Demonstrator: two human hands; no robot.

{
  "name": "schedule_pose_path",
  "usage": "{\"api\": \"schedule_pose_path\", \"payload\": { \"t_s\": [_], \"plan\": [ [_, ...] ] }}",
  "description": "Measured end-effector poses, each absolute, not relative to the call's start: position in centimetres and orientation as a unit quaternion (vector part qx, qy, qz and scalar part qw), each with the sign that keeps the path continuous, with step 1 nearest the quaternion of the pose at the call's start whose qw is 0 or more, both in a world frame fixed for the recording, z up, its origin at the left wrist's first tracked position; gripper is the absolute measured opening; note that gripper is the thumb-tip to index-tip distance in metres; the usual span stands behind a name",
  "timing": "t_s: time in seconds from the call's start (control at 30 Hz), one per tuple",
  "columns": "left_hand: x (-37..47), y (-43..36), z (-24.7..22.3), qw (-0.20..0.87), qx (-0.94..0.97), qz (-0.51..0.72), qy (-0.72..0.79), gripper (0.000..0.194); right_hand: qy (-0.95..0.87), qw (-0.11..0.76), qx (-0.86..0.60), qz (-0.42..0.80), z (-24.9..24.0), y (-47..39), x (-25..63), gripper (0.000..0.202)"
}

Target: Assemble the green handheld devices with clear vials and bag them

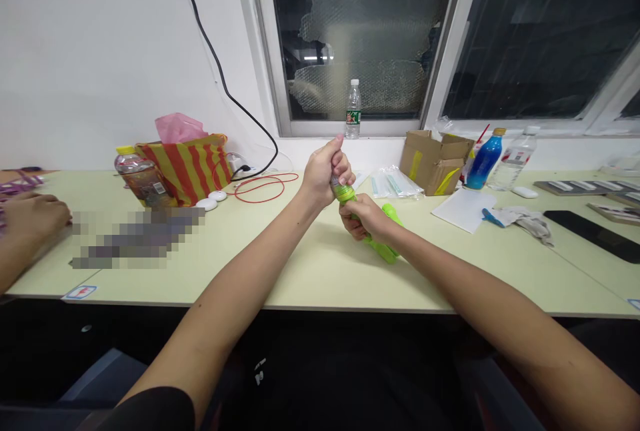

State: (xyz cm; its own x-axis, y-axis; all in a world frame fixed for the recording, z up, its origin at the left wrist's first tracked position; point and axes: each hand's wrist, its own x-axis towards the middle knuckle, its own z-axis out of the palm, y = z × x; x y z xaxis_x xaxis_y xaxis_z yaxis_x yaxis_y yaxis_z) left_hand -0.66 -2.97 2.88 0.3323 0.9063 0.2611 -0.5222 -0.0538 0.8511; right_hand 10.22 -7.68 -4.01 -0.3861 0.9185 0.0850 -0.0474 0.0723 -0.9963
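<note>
Over the table, both of my hands grip one bright green plastic object; its exact kind is hard to make out. My left hand is closed round its upper end, where a bit of clear material shows above a ribbed green collar. Just below, my right hand wraps round the green body. Two green parts stick out past the right hand, low and to the right. My fingers hide the middle of the object.
Another person's hand rests at the far left. A striped bag, a tea bottle and a red cable lie left. Right are a cardboard box, bottles, a glove and a black phone-like slab.
</note>
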Motion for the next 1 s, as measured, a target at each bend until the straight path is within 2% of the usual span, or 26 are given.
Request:
{"api": "schedule_pose_path", "payload": {
  "t_s": [0.27,0.43,0.57,0.7,0.8,1.0],
  "plan": [
    [-0.4,-3.0,3.1,0.677,0.517,0.497,0.164,0.060,-0.504,0.286,-0.188,0.793,-4.8,-7.6,11.0,0.022],
    [-0.5,-3.5,3.2,0.690,0.518,0.484,0.146,0.059,-0.489,0.224,-0.076,0.840,-5.9,-7.0,11.3,0.027],
    [-0.4,-3.5,2.9,0.685,0.525,0.490,0.122,0.056,-0.490,0.198,-0.083,0.845,-6.1,-6.6,11.4,0.028],
    [-0.7,-2.0,2.1,0.644,0.547,0.517,0.137,0.049,-0.505,0.254,-0.115,0.817,-5.5,-6.2,11.9,0.014],
    [-1.8,0.4,0.9,0.560,0.579,0.566,0.173,0.040,-0.500,0.318,-0.153,0.791,-5.0,-5.4,13.2,0.010],
    [-7.6,5.1,-2.4,0.247,0.638,0.642,0.346,0.022,-0.486,0.465,-0.239,0.700,-4.4,-3.4,16.6,0.013]
  ]
}}
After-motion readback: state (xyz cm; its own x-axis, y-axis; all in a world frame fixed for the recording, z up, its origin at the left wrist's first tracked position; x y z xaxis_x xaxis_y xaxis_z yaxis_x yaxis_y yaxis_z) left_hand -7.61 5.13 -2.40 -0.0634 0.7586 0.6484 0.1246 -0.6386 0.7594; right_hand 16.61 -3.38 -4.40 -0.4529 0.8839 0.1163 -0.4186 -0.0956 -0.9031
